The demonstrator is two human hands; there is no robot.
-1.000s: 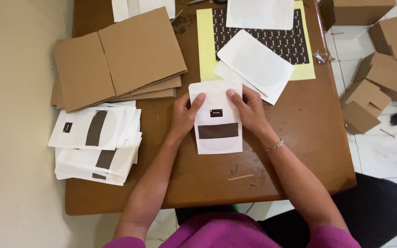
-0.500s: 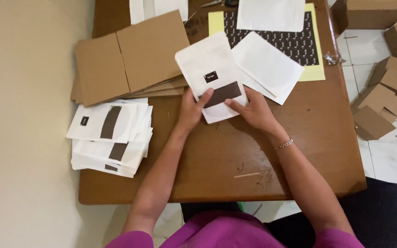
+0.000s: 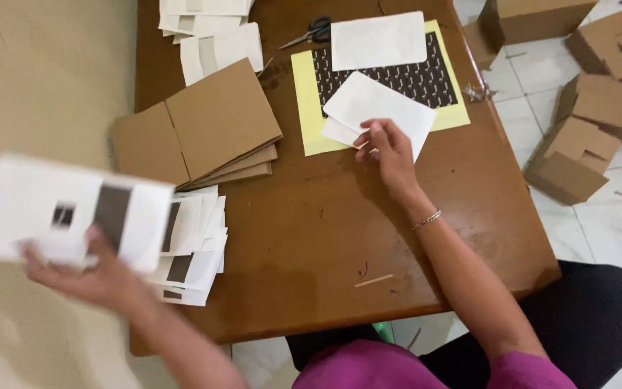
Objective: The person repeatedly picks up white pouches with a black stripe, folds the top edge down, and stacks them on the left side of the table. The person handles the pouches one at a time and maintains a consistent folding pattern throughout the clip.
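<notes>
scissors (image 3: 316, 30), cardboard sheets (image 3: 203, 130), floor boxes (image 3: 599, 108)

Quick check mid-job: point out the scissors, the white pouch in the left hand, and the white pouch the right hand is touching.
scissors (image 3: 313, 31), head view, on the dark handles.
white pouch in the left hand (image 3: 30, 209), head view, on its blurred white face.
white pouch under the right hand (image 3: 376, 108), head view, on its bare middle.
</notes>
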